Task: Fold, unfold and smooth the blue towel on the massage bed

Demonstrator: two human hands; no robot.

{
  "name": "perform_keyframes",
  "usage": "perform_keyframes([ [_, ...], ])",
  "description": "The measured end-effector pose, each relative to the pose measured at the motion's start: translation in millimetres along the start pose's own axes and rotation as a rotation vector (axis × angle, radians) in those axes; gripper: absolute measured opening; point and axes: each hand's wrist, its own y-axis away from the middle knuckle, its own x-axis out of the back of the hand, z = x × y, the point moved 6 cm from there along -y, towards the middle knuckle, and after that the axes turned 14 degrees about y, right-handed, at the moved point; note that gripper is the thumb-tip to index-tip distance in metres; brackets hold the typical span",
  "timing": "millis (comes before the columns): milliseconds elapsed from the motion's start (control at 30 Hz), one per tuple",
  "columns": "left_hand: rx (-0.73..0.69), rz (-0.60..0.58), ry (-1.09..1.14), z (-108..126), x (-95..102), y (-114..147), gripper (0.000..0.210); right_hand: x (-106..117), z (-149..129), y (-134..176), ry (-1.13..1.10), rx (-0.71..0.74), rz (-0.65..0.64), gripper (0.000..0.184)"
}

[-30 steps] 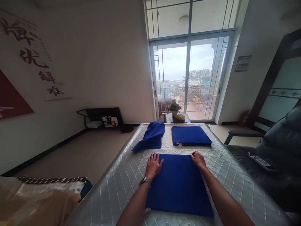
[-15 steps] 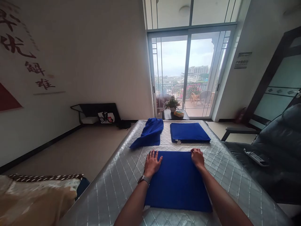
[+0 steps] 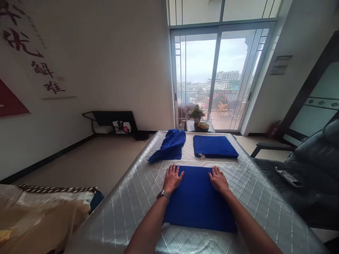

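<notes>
A blue cloth (image 3: 198, 201), folded into a flat near-square, lies in front of me on the quilted silver table cover (image 3: 127, 211). On its far left corner my left hand (image 3: 173, 179) rests flat with the fingers spread; a watch is on that wrist. My right hand (image 3: 218, 179) lies palm down on the far right corner, fingers stretched out. Beyond them, to the right, sits a folded blue stack (image 3: 215, 146) with a white tag at its near edge. A crumpled blue cloth (image 3: 171, 144) lies loosely at the far left.
A dark armchair (image 3: 315, 176) with a white handheld device (image 3: 288, 177) on it stands to the right. Beige fabric (image 3: 45, 225) is piled at the lower left. Past the far edge, a small table (image 3: 190, 126) holds a potted plant (image 3: 196, 113) before sliding glass doors.
My right hand has gone from gripping the far right edge of the folded cloth to lying flat on it, slightly further left. My left hand stays on its corner. The view has shifted a little.
</notes>
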Motion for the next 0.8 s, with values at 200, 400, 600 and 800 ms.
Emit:
perform_keyframes([
  [200,0.063,-0.099,-0.032,-1.6,-0.2,-10.4,0.077,-0.1,-0.6,0.5,-0.008,-0.009,0.009,0.072],
  [400,-0.149,-0.04,0.029,95.4,-21.2,-14.1,0.075,-2.7,-1.3,1.6,-0.035,-0.012,0.038,0.07],
  [600,-0.38,-0.157,0.232,192.9,-66.0,0.2,0.069,-4.3,1.1,7.8,0.035,0.075,0.063,0.067],
  [800,-0.255,-0.091,0.17,117.6,-52.6,-1.3,0.069,-0.7,-0.6,4.7,-0.001,-0.006,0.069,0.066],
])
